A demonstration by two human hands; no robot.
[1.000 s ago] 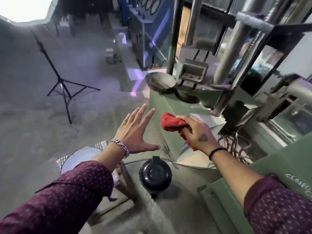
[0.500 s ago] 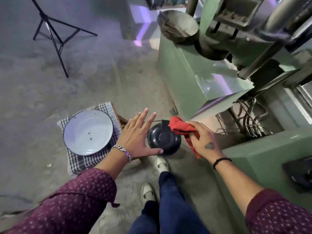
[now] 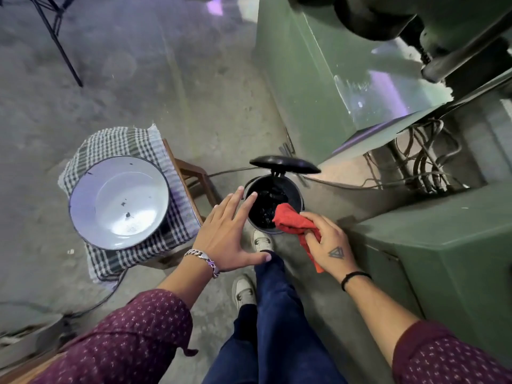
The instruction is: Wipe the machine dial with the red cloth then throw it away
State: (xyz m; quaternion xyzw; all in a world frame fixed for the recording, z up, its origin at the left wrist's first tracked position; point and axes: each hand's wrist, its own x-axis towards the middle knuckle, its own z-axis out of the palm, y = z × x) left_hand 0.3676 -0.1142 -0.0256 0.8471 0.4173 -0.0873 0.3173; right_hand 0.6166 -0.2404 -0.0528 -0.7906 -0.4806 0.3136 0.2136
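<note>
red cloth (image 3: 293, 221) is bunched in my right hand (image 3: 329, 245), fingers curled tight round it, wrist bent down so the cloth's tip hangs over the near rim of the black bin (image 3: 297, 196). the bin's lid (image 3: 285, 165) stands tipped up at its far edge. my left hand (image 3: 230, 231) is spread flat and empty, palm down, fingertips over the bin's left rim.

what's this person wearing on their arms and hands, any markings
Both arms wear maroon sleeves with a small pale speckled print, pushed up to leave the forearms bare. The left hand has a chunky silver chain bracelet at the wrist. The right hand carries a dark triangle tattoo on its back, and a thin black band circles that wrist. No gloves or rings are visible.
</note>
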